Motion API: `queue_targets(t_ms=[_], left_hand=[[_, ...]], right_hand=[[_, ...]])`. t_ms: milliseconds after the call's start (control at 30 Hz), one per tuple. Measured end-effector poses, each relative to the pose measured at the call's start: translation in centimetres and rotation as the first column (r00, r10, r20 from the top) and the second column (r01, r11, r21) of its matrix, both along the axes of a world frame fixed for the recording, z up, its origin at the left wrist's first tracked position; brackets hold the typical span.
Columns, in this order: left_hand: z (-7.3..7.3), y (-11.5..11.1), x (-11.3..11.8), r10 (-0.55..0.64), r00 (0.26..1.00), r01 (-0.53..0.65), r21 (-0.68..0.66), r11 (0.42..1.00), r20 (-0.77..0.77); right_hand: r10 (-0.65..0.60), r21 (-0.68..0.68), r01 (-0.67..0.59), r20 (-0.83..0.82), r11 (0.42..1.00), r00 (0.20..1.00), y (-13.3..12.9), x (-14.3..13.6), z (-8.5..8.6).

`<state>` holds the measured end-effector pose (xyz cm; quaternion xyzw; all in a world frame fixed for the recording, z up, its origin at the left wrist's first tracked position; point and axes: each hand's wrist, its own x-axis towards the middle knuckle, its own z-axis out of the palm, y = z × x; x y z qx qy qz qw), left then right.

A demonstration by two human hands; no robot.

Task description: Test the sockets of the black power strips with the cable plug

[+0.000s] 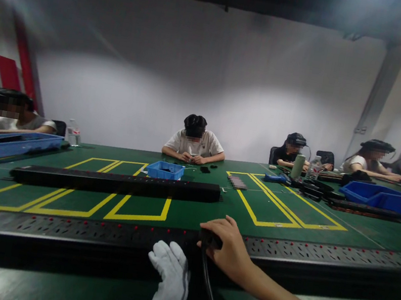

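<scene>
Holding: black corded plug (pixel 213 240), pinched in right hand (pixel 232 251) at long black strip (pixel 87 231), best kept square; left hand (pixel 170 279), gloved, fingers together, grip unclear, best steadying the strip.

Long, red-dotted black strip (pixel 128 238), flat and crosswise, with a black corded connector (pixel 213 241) at its middle.

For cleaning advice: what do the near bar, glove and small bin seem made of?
Near bar: perhaps painted metal, satin black, with soft sheen. Glove: probably matte fabric, as it creases softly. Small bin: likely smooth plastic, judging by its even blue.
</scene>
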<state>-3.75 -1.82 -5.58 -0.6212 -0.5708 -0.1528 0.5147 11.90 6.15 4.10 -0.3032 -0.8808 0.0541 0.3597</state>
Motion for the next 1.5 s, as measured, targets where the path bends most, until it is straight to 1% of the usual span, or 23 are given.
queue_targets(t_ms=[100,200,300,367,433,467,533,567,600,633,667,700,733,767,800,833,900,1000,1133,1233,1300,1400,1500], left_hand=[[-0.4,0.3,0.1,0.023,0.999,-0.022,-0.028,0.999,0.046],[-0.4,0.3,0.3,0.076,0.997,-0.076,-0.024,0.997,0.02],[0.4,-0.2,0.5,0.142,0.989,-0.143,-0.042,0.989,-0.037],[1.2,-0.5,0.5,0.131,0.988,-0.139,-0.108,0.984,-0.08],[2.1,-0.5,0.0,0.044,0.993,-0.062,-0.164,0.984,-0.108],[2.5,-0.3,-0.5,-0.018,0.995,0.002,-0.161,0.987,-0.097],[3.4,0.1,-2.2,-0.161,0.986,0.15,-0.223,0.963,-0.035],[4.0,0.4,-3.4,-0.247,0.969,0.238,-0.248,0.939,-0.006],[4.6,0.7,-4.6,-0.318,0.948,0.309,-0.314,0.898,0.023],[5.3,1.0,-5.9,-0.355,0.933,0.35,-0.404,0.845,0.066],[6.0,1.3,-7.1,-0.351,0.927,0.371,-0.471,0.801,0.132],[6.8,1.6,-8.1,-0.299,0.929,0.369,-0.527,0.766,0.217],[7.5,1.9,-8.9,-0.215,0.929,0.359,-0.587,0.726,0.302],[8.1,2.2,-9.4,-0.127,0.924,0.349,-0.661,0.665,0.36],[8.6,2.5,-9.7,-0.036,0.917,0.332,-0.711,0.62,0.397],[8.9,2.7,-9.7,0.031,0.912,0.313,-0.741,0.594,0.41],[9.0,3.1,-9.3,0.099,0.912,0.267,-0.758,0.596,0.399],[8.3,3.3,-8.6,0.116,0.917,0.234,-0.752,0.617,0.381],[7.4,3.6,-8.9,0.165,0.914,0.202,-0.768,0.608,0.372],[7.0,4.1,-9.2,0.187,0.919,0.178,-0.788,0.589,0.347],[6.9,4.5,-9.0,0.193,0.921,0.168,-0.795,0.583,0.337],[6.9,4.9,-7.5,0.233,0.915,0.143,-0.806,0.574,0.329],[7.7,5.0,-4.7,0.249,0.912,0.136,-0.813,0.566,0.326]], right_hand=[[0.023,0.094,-0.016,-0.068,0.995,0.997,-0.7,0.5,-1.5],[0.039,0.157,-0.036,-0.012,0.987,0.999,-0.9,0.8,-2.3],[0.009,0.221,-0.026,0.077,0.975,0.997,-1.1,0.8,-2.6],[-0.014,0.238,-0.015,0.117,0.971,0.993,-1.3,0.9,-2.6],[0.001,0.216,-0.039,0.172,0.976,0.985,-1.5,1.0,-2.2],[0.015,0.194,-0.055,0.205,0.979,0.979,-1.6,1.2,-1.9],[0.011,0.143,-0.049,0.255,0.989,0.967,-1.6,1.7,-1.3],[-0.015,0.122,-0.019,0.269,0.992,0.963,-1.5,2.1,-1.0],[-0.054,0.108,0.024,0.279,0.994,0.959,-1.3,2.7,-0.8],[-0.101,0.104,0.074,0.286,0.992,0.953,-1.1,3.4,-0.6],[-0.149,0.111,0.122,0.293,0.986,0.944,-0.7,4.3,-0.5],[-0.187,0.127,0.155,0.306,0.98,0.933,-0.3,5.4,-0.6],[-0.222,0.152,0.181,0.316,0.972,0.923,0.1,6.7,-0.6],[-0.253,0.181,0.203,0.322,0.962,0.912,0.5,8.0,-0.8],[-0.278,0.206,0.218,0.332,0.954,0.902,1.0,9.4,-1.0],[-0.303,0.229,0.234,0.341,0.945,0.89,1.4,10.7,-1.1],[-0.336,0.273,0.248,0.352,0.93,0.874,2.1,12.9,-1.5],[-0.328,0.32,0.215,0.357,0.923,0.875,2.8,14.5,-2.1],[-0.299,0.346,0.175,0.346,0.922,0.89,3.1,14.5,-2.6],[-0.289,0.353,0.164,0.34,0.921,0.895,3.2,14.4,-2.8],[-0.291,0.356,0.164,0.342,0.92,0.894,3.4,14.7,-2.9],[-0.293,0.364,0.16,0.347,0.918,0.891,4.0,16.0,-3.0],[-0.288,0.37,0.151,0.352,0.917,0.891,5.2,18.0,-3.1]])
